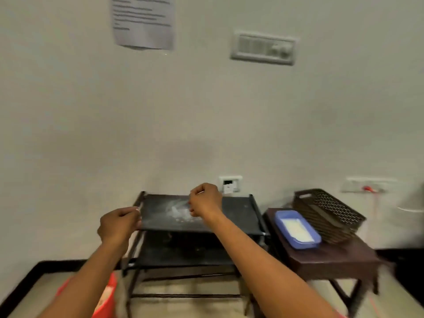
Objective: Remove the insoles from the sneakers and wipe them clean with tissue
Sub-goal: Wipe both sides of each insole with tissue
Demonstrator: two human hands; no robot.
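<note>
Facing a grey wall, over a beige floor edged in black: an orange container sits low at left, partly behind my forearm. My left hand hangs at the front left corner of a black rack, fingers curled to the thumb; my right hand is curled the same way above the top shelf. Whether either pinches anything I cannot tell. Between them a pale smear shows on the shelf, too blurred to call tissue. Dark shapes on the lower shelf cannot be made out. A notice, a switch panel and a socket are on the wall. To the right, a brown table carries a blue tub with white contents, just beside a tilted dark basket.
</note>
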